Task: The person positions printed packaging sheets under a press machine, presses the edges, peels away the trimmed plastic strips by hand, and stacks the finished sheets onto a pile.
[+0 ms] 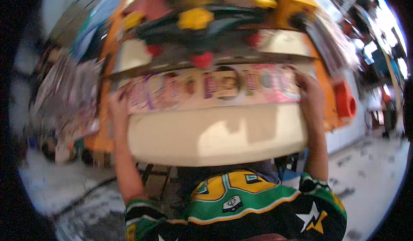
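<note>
A long printed sheet [223, 86] in pink, cream and purple lies crosswise in front of me, blurred by motion. My left hand [120, 98] grips its left end, fingers curled at the edge. At the opposite end, my right hand [309, 86] is closed over the sheet's right edge. A cream-coloured board or table top [219, 133] spreads between my forearms, just below the sheet. Directly behind the sheet is a dark green machine bar [228, 21] with a yellow knob [195, 18] and a red knob [202, 60].
Stacked printed sheets [69, 97] stand at the left, and another stack [333, 43] lies at the right. An orange machine frame [325, 86] runs along both sides. A red-orange ring-shaped part [345, 99] juts out at the right. Other people [365, 6] are at the far right.
</note>
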A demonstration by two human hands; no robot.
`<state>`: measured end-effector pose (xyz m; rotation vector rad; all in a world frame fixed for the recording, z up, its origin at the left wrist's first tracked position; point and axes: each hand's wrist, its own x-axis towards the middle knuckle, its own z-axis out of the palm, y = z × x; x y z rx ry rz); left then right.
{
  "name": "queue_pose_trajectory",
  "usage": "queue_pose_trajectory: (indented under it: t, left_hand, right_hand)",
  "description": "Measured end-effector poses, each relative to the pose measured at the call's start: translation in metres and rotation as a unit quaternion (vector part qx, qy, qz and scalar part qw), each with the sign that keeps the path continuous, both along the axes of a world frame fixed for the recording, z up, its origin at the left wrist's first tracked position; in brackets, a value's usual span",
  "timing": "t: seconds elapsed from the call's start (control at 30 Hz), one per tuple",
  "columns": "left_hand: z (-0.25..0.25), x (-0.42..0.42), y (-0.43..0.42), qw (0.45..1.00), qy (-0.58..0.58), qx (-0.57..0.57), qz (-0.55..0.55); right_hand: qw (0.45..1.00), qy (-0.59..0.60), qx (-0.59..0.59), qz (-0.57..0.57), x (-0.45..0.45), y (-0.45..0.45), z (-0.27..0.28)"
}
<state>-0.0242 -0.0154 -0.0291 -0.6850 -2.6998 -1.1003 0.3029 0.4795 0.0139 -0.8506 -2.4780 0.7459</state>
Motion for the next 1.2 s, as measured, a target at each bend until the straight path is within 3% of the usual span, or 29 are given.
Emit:
queue_pose_trajectory:
  t: [0.03,0.1,0.17,0.27,0.37,0.8,1.1,1.2]
  left_hand:
    - [0.013,0.006,0.005,0.999,-0.014,-0.044,0.005]
    - [0.026,0.014,0.017,0.996,-0.024,-0.076,0.031]
    - [0.018,0.003,0.006,0.998,-0.024,-0.066,-0.001]
    - [0.015,-0.002,0.004,0.992,-0.111,-0.05,0.024]
    - [0.033,0.017,0.018,0.993,-0.09,-0.076,0.015]
    - [0.015,0.004,0.004,0.995,-0.087,-0.036,-0.018]
    - [0.018,0.011,0.006,0.995,-0.023,-0.098,-0.001]
    - [0.017,0.011,0.006,0.997,-0.071,-0.026,-0.021]
  right_hand:
    - [0.999,0.033,-0.017,-0.004,0.002,0.004,-0.008]
    - [0.995,-0.011,0.095,-0.01,0.004,0.013,-0.014]
    - [0.992,-0.041,0.114,-0.028,0.005,0.012,-0.012]
    - [0.992,-0.046,0.116,-0.037,0.005,0.016,-0.018]
    - [0.99,-0.059,0.126,-0.031,0.005,0.015,-0.015]
    - [0.991,-0.051,0.118,-0.031,0.005,0.011,-0.009]
    - [0.99,-0.054,0.125,-0.029,0.005,0.012,-0.012]
    - [0.99,-0.058,0.128,-0.025,0.003,0.015,-0.014]
